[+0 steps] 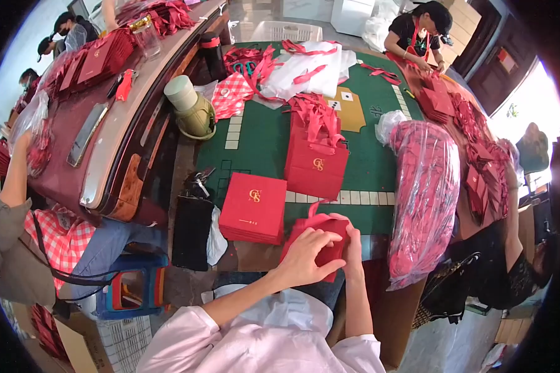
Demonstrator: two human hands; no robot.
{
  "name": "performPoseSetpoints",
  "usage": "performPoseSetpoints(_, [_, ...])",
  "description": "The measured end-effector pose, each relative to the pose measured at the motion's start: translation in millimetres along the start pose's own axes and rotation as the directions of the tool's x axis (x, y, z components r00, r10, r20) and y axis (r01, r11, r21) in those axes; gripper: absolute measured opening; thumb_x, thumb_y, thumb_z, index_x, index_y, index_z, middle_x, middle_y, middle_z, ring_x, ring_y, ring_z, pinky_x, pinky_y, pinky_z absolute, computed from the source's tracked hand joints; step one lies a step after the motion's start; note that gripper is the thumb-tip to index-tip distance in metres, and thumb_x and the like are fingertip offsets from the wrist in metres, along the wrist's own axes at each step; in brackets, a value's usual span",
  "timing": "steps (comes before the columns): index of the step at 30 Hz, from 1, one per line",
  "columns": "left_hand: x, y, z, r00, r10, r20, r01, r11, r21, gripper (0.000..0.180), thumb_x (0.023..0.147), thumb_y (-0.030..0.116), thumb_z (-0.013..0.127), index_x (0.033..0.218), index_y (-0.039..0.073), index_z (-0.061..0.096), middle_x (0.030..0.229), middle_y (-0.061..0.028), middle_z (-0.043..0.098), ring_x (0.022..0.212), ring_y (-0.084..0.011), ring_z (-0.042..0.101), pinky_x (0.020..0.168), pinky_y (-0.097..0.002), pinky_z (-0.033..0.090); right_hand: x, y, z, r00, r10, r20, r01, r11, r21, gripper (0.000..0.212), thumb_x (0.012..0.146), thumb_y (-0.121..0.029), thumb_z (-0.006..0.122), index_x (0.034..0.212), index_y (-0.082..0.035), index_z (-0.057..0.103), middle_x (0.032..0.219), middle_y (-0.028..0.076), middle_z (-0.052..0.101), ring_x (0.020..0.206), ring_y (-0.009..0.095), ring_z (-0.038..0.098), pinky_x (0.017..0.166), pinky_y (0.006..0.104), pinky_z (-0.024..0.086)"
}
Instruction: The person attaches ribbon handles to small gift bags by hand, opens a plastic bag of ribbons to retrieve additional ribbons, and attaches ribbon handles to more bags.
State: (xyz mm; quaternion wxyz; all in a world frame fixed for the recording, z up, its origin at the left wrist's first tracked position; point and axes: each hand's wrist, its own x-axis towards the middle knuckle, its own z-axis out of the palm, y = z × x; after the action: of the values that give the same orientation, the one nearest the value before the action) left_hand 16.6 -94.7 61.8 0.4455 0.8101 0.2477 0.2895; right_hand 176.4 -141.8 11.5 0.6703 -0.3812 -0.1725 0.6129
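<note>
One bag [332, 252], between left fingers [320, 237] and right fingers [353, 236]

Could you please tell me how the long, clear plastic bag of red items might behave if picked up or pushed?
The long, clear plastic bag of red items would probably flex, its film being visibly wrinkled. Its glossy surface may feel slippery. Its rounded, bulging sides suggest it might roll.
</note>
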Motion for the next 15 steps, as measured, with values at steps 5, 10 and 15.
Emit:
performPoseSetpoints(5, [-18, -34, 41, 0.989, 0.052, 0.136, -0.080, 0.974, 0.211, 0.059, 0.073, 0.030, 0.082, 0.124, 0.008, 0.058, 0.119, -0.0127, 0.057, 0.116, -0.0335, 0.050, 0.097, -0.0461, 0.041, 0, 15, -56, 0.917, -0.385, -0.102, 0.159, 0.589, -0.792, 0.036, 0.095, -0.004, 0.048, 0.129, 0.003, 0.054, 0.117, 0.012, 0.063, 0.106, 0.017, 0.060, 0.093, 0.0295, 0.047])
performPoseSetpoints(10, [-31, -48, 53, 0.977, 0.036, 0.208, -0.125, 0.893, 0.432, 0.077, 0.067, 0.026, 0.085, 0.133, 0.005, 0.051, 0.135, -0.0194, 0.045, 0.123, -0.0388, 0.043, 0.099, -0.0488, 0.038, -34, 9, -14, 0.753, -0.640, 0.152, 0.173, -0.031, -0.984, 0.035, 0.090, -0.003, 0.060, 0.125, -0.001, 0.056, 0.121, 0.021, 0.058, 0.109, 0.034, 0.061, 0.091, 0.0369, 0.051])
performPoseSetpoints(15, [-21, -54, 53, 0.992, 0.057, 0.113, -0.102, 0.891, 0.442, 0.080, 0.068, 0.023, 0.084, 0.137, 0.007, 0.046, 0.136, -0.0207, 0.043, 0.124, -0.0414, 0.042, 0.101, -0.0523, 0.036, -88, 19, -8, 0.741, -0.671, 0.003, 0.178, 0.192, -0.965, 0.030, 0.086, -0.001, 0.064, 0.115, -0.003, 0.061, 0.116, 0.020, 0.059, 0.106, 0.037, 0.060, 0.089, 0.0402, 0.051])
